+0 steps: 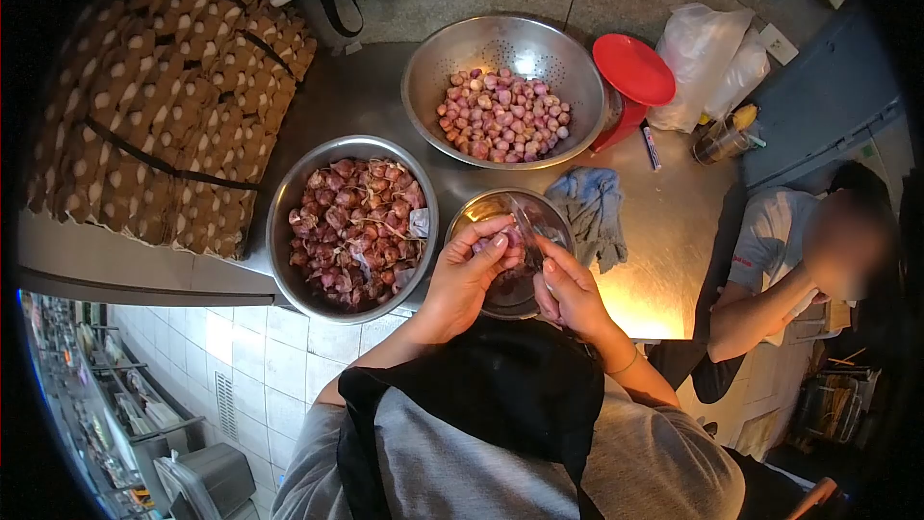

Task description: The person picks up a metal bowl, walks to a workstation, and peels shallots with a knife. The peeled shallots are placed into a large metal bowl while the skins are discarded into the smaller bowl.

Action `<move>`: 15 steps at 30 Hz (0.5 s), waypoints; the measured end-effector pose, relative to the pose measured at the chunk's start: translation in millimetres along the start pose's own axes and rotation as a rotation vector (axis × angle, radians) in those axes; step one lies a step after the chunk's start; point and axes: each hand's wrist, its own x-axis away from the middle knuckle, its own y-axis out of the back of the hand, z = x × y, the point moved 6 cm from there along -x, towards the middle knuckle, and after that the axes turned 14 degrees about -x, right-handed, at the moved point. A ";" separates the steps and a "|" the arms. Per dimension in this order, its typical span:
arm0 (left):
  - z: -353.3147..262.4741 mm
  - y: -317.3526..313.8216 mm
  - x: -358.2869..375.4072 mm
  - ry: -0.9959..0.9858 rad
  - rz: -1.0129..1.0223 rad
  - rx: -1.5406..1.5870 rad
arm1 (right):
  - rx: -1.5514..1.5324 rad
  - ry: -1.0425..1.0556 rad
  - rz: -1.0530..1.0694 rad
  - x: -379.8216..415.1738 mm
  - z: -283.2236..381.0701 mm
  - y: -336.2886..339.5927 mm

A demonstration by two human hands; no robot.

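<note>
My left hand (464,274) is closed on a purple shallot (480,244), pinched in the fingers. Closed around a knife (526,223), my right hand (574,291) keeps the blade against or very near the shallot; exact contact is hard to make out. Both hands are over a small metal bowl (561,219), whose contents are mostly hidden. To the left, a large steel bowl (280,248) holds unpeeled reddish shallots (346,212) with dry skins and roots. Beyond my hands, a steel colander (421,96) contains peeled pink shallots (505,116).
Strapped egg trays (164,106) are stacked at left. Grey-blue gloves (589,207) lie right of the small bowl. A red-lidded container (633,69), plastic bags (703,63) and a cup (720,142) stand farther back. Another person (770,260) sits at right.
</note>
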 end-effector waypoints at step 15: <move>-8.7 -2.7 3.0 0.049 0.072 0.132 | 0.156 0.204 -0.166 -3.9 10.3 31.7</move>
